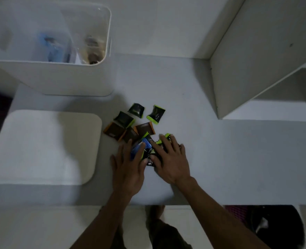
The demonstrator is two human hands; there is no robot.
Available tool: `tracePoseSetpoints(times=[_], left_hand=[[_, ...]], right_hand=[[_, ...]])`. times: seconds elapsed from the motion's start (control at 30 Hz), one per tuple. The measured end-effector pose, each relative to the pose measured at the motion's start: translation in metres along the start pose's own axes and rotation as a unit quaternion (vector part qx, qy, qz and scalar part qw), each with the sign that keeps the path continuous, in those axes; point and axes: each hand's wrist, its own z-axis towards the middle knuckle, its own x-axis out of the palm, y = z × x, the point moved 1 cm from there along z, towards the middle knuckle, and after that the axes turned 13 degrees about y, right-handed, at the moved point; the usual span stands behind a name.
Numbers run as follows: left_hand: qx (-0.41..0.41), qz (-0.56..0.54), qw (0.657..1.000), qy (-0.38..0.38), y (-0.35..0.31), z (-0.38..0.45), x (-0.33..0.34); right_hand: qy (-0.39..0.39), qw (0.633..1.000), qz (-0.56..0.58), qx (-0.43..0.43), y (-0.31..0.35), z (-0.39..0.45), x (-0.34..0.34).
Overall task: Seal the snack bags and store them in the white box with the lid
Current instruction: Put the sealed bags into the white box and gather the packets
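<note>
Our left hand [128, 169] and right hand [168, 159] lie flat with straight fingers on the near snack bags [148, 150] on the desk [220, 159]. We should scoop them gently together, then lift them to the white box [58, 78], far left, beside its lid [40, 146].

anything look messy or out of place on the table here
The snack packets lie scattered loose on the table instead of in the white box. The lid is off, lying flat beside the box. Both hands, left and right, rest on the nearest packets. Nothing looks spilled or torn.
</note>
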Motion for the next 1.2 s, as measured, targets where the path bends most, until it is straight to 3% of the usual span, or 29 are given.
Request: tracePoseSetpoints(times=[0.3,0.47,0.6,0.7,1.0,1.2], left_hand=[[-0.022,0.042,0.996,-0.075,0.003,-0.007,0.018],[-0.024,0.057,0.991,-0.117,0.003,0.005,0.018],[0.047,0.120,0.983,-0.132,-0.003,0.014,0.023],[0.062,0.100,0.978,-0.171,0.000,0.013,0.028],[0.037,0.025,0.978,-0.204,0.012,0.014,0.021],[0.008,0.106,0.976,-0.190,0.004,0.033,0.021]], right_hand=[[-0.050,0.998,-0.012,0.039,-0.057,-0.034,0.006],[-0.081,0.992,0.041,0.084,-0.050,-0.028,-0.003],[-0.015,1.000,-0.008,0.024,-0.031,0.004,-0.011],[0.006,0.999,-0.045,-0.003,-0.028,0.018,-0.007],[-0.090,0.995,-0.037,0.013,-0.036,0.017,0.004],[-0.105,0.991,-0.080,0.007,-0.035,0.024,0.007]])
